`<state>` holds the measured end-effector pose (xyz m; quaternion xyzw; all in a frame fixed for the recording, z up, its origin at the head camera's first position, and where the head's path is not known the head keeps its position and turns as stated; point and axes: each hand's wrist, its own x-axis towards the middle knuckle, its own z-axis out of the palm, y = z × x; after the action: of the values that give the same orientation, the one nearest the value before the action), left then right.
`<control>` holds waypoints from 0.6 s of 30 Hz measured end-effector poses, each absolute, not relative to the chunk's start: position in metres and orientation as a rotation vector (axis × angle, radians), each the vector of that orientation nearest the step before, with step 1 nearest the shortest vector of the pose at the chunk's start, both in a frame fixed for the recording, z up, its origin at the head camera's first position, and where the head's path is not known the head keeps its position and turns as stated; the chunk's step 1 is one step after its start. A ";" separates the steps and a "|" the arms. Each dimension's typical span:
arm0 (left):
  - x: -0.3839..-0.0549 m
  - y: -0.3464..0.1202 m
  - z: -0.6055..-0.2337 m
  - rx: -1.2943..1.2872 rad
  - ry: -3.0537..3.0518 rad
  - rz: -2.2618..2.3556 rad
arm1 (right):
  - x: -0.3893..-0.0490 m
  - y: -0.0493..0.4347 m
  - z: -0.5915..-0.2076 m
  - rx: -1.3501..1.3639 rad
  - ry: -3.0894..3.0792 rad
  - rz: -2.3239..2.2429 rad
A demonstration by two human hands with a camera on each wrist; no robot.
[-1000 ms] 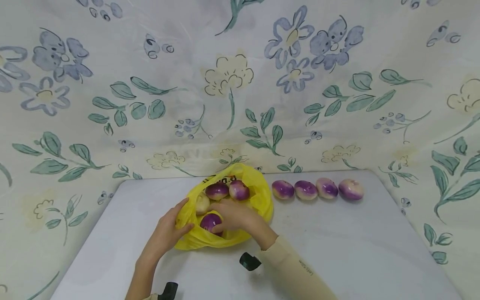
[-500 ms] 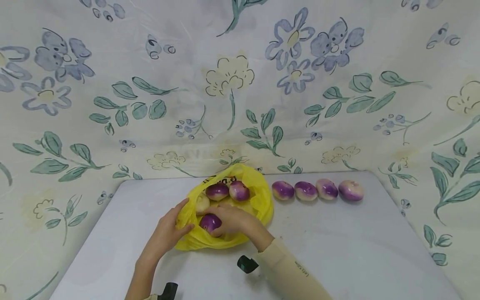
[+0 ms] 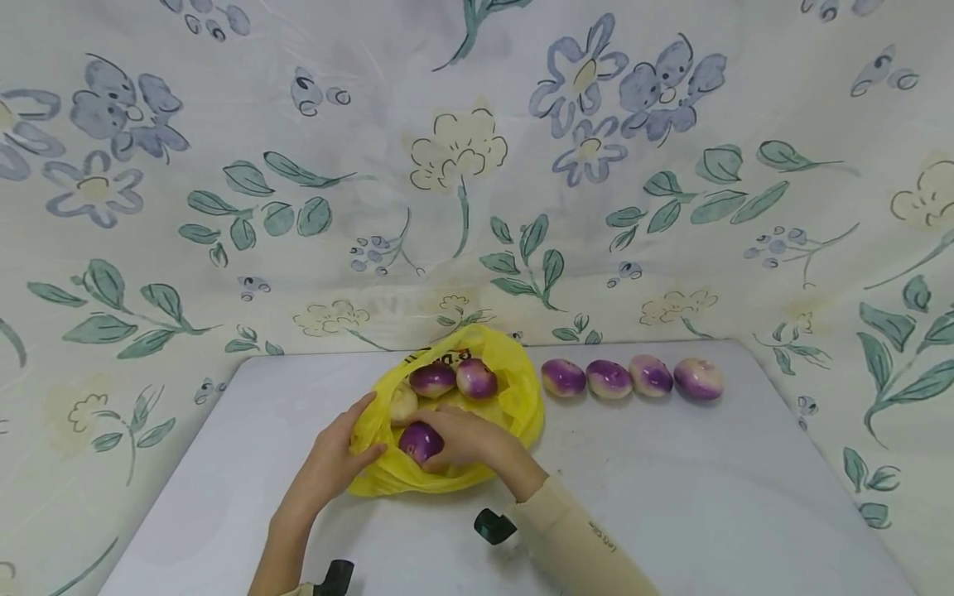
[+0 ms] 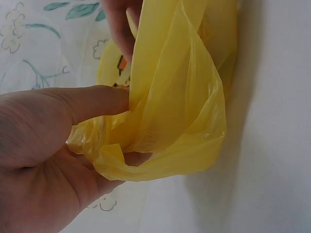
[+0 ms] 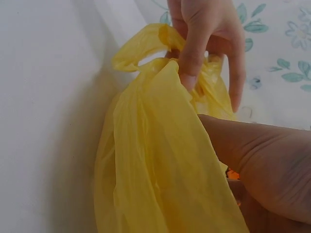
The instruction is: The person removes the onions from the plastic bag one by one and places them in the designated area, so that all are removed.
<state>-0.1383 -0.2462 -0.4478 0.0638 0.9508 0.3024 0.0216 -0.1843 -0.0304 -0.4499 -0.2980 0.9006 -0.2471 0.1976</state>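
A yellow plastic bag [image 3: 522, 406] lies open-mouthed on the table with several purple-and-white turnips inside. My left hand [image 3: 331, 459] holds its left rim; in the left wrist view the thumb [image 4: 99, 104] lies along the inner side of the bag's edge, with some fingertips hidden behind plastic. My right hand [image 3: 469, 437] reaches into the bag and grips the front turnip [image 3: 421, 443], thumb at its near side and fingers at its far side. Behind it are a pale one [image 3: 403, 404] and two purple ones [image 3: 432, 381]. The bag wall hides the grasp in the right wrist view.
Several turnips [image 3: 609, 378] stand in a row on the white table [image 3: 671, 488], right of the bag along the back edge. A flower-printed cloth [image 3: 477, 273] hangs behind the table. Dark wrist cameras [image 3: 494, 526] sit below each forearm.
My right hand has shifted slightly left and its fingers have closed around the front turnip, which now shows more fully. The left hand has stayed at the bag's rim.
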 end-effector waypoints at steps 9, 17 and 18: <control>-0.139 -0.247 -0.450 0.200 2.949 0.948 | -0.187 -0.026 -0.454 -0.851 2.517 -0.712; -0.140 -0.246 -0.451 0.188 2.948 0.944 | -0.183 -0.023 -0.453 -0.851 2.551 -0.653; -0.140 -0.246 -0.450 0.186 2.946 0.941 | -0.183 -0.022 -0.453 -0.852 2.555 -0.651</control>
<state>-0.1396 -0.2455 -0.4500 0.0599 0.9507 0.3035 0.0216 -0.1826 -0.0223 -0.4532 -0.3022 0.9062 -0.2310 0.1845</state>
